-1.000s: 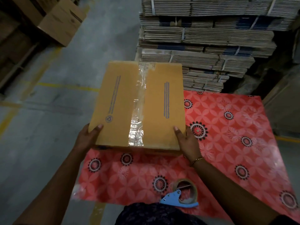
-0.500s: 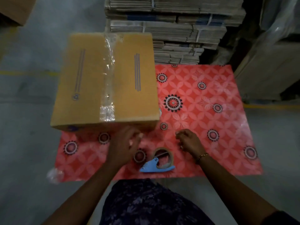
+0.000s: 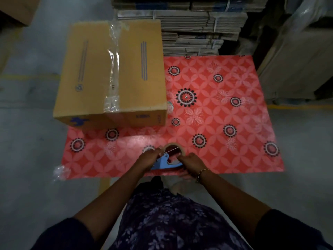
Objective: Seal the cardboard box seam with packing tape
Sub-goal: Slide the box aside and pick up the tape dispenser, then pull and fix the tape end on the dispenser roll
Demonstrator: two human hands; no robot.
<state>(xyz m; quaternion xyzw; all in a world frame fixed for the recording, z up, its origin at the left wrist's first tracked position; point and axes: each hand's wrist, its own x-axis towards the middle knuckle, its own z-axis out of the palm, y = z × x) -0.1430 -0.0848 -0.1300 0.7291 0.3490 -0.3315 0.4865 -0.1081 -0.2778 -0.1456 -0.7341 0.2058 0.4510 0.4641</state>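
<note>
A brown cardboard box [image 3: 86, 73] rests on the far left of a red patterned table [image 3: 225, 114], its left side overhanging the edge. Clear packing tape [image 3: 113, 69] runs along its top centre seam and over the near edge. At the table's near edge lies a blue tape dispenser [image 3: 164, 162] with a roll of tape [image 3: 173, 150]. My left hand [image 3: 148, 159] grips the dispenser's left side. My right hand [image 3: 191, 164] holds its right side. Both hands are well apart from the box.
Bundled stacks of flat cardboard [image 3: 189, 24] rise behind the table. Tall cardboard sheets [image 3: 297, 60] lean at the right. Another box [image 3: 16, 9] sits at the far left. A crumpled scrap of clear tape [image 3: 60, 171] hangs at the table's near-left corner. Grey floor surrounds the table.
Both hands let go of the box, which now sits still on the table. They came back to the near edge and closed on the tape dispenser.
</note>
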